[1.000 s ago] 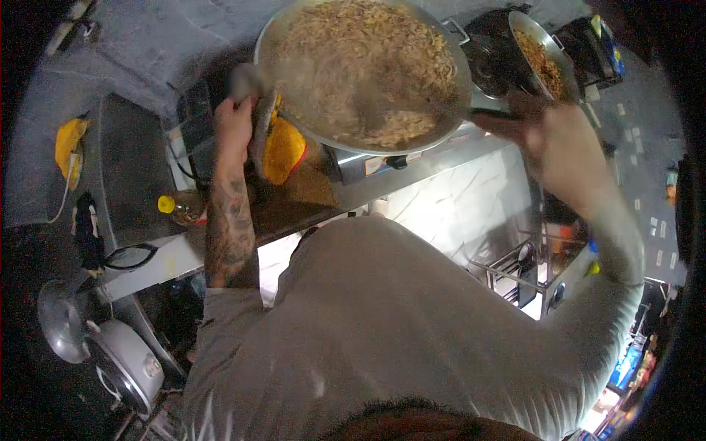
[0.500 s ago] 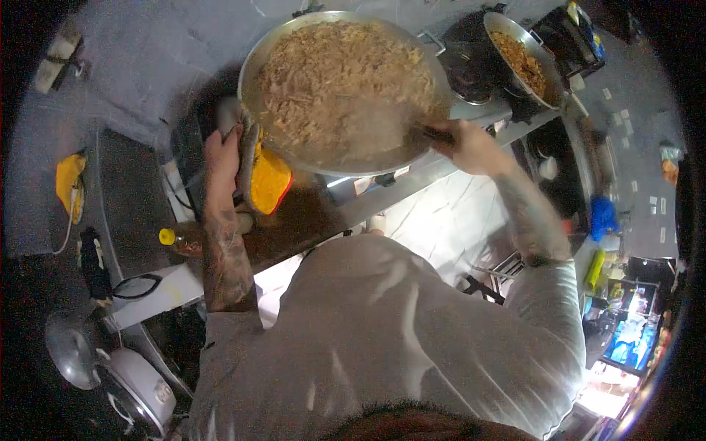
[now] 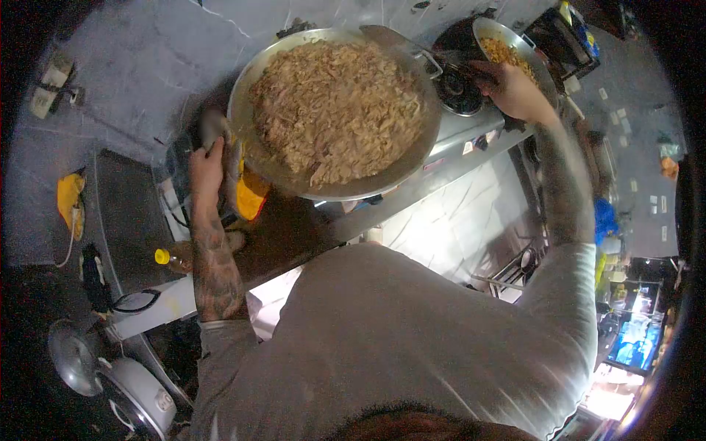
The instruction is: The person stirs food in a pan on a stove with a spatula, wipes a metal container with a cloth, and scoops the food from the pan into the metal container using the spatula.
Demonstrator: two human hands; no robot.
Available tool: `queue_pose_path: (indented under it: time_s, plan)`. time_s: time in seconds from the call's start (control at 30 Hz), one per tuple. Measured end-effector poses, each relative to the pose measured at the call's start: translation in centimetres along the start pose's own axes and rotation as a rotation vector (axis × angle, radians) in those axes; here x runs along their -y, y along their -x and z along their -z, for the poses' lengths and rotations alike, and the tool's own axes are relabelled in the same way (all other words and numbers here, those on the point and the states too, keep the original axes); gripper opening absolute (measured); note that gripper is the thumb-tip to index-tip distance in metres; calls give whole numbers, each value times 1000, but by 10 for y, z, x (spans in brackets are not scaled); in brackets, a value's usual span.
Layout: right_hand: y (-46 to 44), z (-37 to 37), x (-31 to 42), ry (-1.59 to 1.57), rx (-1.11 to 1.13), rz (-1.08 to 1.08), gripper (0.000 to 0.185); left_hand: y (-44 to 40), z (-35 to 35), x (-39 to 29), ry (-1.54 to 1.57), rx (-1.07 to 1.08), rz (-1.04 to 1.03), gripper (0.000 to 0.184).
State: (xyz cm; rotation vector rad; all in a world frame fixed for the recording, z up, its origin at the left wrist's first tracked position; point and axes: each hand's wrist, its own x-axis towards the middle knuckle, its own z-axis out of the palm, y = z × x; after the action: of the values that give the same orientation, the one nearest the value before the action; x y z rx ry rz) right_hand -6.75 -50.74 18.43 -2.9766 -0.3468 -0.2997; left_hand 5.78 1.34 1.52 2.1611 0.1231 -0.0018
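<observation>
A large round pan [image 3: 334, 192] full of browned shredded food [image 3: 338, 110] sits on the counter stove. At its left rim, my left hand [image 3: 207, 167] is closed on a cloth-like grey pad, partly blurred, beside a yellow oven mitt [image 3: 251, 192]. My right hand [image 3: 515, 90] is closed round the dark handle of a spatula [image 3: 386, 37]. The spatula's blade is over the pan's upper right rim, and the hand is in front of a smaller pan [image 3: 507, 31] of browned food.
A bottle with a yellow cap [image 3: 162, 256] stands left of my left forearm. Another yellow mitt [image 3: 71, 197] hangs at the far left. A rice cooker [image 3: 143, 389] is at the lower left. A black burner [image 3: 460, 94] lies between the pans.
My right hand has moved up and right, lifting the spatula out of the food to the pan's upper rim. The large pan and my left hand appear lower in view.
</observation>
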Motion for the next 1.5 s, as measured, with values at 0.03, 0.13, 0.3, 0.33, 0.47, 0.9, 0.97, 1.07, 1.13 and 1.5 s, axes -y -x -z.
queue_pose_path:
  time_s: [0.03, 0.13, 0.3, 0.33, 0.47, 0.9, 0.97, 1.07, 1.13, 1.5]
  plan:
    - [-4, -11, -11, -18, 65, -89, 38, 3, -1, -2, 22, -45, -1, 46]
    - [-12, -50, -14, -225, 217, -198, 38, -3, -8, 13, -200, -101, -124, 45]
    - [-43, -82, 12, -744, 495, -587, 36, 1, -17, 0, 6, -40, -40, 45]
    - [-50, -89, 9, -864, 553, -583, 35, 6, -16, -9, 39, -44, -13, 45]
    - [-61, -66, 25, -600, 659, -390, 37, 2, -17, 0, -22, -45, 26, 46]
    - [11, 81, 87, 352, 215, -54, 41, -5, -19, 19, 241, 37, 44, 39]
    - [14, 74, 74, 384, 225, -79, 39, 6, -16, 1, 363, 40, 54, 38]
    - [21, 40, 33, 323, 307, -65, 36, 9, -10, 0, 264, 24, 54, 37]
    - [31, -8, 6, 191, 381, -110, 37, -2, -13, 14, 126, 10, -85, 36]
    - [19, -73, 99, -1043, 710, -769, 39, 1, -16, 7, 118, -13, 10, 39]
